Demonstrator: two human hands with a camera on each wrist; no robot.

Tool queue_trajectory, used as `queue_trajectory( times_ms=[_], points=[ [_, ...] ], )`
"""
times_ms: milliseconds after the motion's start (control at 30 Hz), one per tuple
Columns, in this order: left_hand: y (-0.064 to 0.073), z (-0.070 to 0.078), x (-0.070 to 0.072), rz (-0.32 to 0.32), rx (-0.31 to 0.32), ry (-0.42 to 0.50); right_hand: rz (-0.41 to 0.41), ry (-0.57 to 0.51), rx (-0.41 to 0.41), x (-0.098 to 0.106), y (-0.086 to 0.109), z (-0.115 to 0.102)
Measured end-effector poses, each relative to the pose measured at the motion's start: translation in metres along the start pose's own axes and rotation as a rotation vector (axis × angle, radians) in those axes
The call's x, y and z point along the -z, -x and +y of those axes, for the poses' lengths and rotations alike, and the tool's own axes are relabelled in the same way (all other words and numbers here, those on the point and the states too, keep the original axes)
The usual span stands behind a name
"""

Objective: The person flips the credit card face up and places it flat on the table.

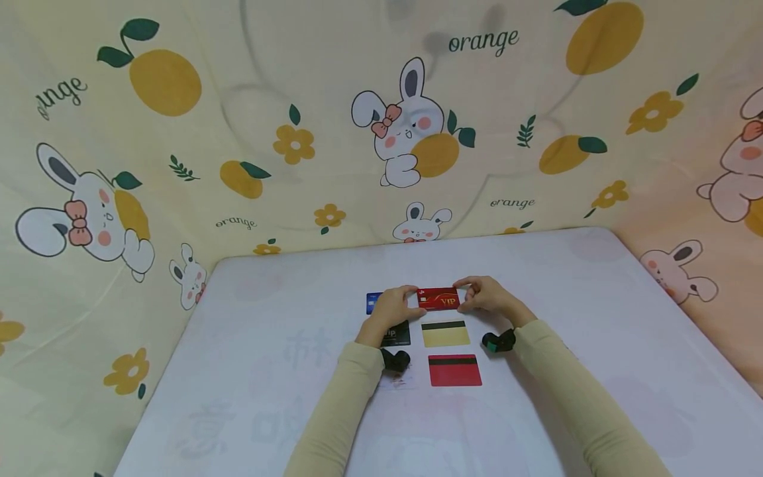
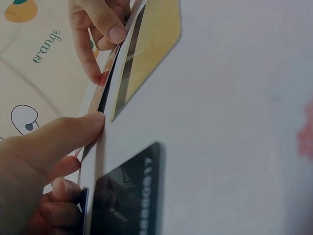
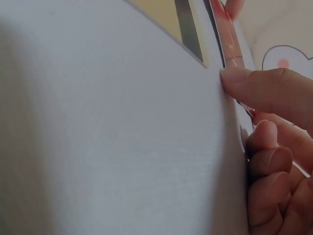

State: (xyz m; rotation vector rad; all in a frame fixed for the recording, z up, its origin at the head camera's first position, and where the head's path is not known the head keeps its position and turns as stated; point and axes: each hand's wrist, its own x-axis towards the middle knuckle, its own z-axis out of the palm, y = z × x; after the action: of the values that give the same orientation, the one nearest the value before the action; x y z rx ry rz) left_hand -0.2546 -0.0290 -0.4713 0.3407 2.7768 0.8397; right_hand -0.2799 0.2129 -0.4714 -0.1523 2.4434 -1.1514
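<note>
A red card [image 1: 438, 299] printed "VIP", chip at its left, lies in the back row of cards between both hands. My left hand [image 1: 392, 309] pinches its left end between thumb and index finger, covering part of a blue card [image 1: 372, 304] and the corner of a black card [image 1: 397, 335]. On the other end, my right hand [image 1: 487, 295] pinches the corners with thumb and forefinger; its other fingers curl close over the table in the right wrist view. A gold card [image 1: 446, 336], dark stripe up, is just in front.
Nearest me on the white table [image 1: 268, 384] lies a red card [image 1: 455, 374] with a black stripe. Black wrist cameras sit on both cuffs, the left one [image 1: 396, 361] near the black card. Behind the table hangs a curtain [image 1: 334, 99] printed with rabbits and oranges.
</note>
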Motion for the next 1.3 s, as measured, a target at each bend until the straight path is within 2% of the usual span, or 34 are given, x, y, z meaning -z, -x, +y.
queue_trajectory(
  times_ms=[333, 633, 967, 1300],
  points=[
    [0.001, -0.003, -0.001, -0.017, 0.000, 0.057, 0.006, -0.014, -0.006, -0.001, 0.000, 0.000],
    [0.003, -0.007, 0.001, 0.005, -0.057, 0.133, 0.029, -0.002, 0.020, -0.002, 0.001, 0.001],
    [0.008, -0.009, 0.002, 0.039, -0.122, 0.128, 0.026, -0.001, 0.050, -0.002, 0.006, 0.000],
    [0.019, -0.004, 0.005, 0.059, -0.162, 0.133, 0.038, -0.062, 0.070, -0.003, 0.020, -0.003]
  ],
)
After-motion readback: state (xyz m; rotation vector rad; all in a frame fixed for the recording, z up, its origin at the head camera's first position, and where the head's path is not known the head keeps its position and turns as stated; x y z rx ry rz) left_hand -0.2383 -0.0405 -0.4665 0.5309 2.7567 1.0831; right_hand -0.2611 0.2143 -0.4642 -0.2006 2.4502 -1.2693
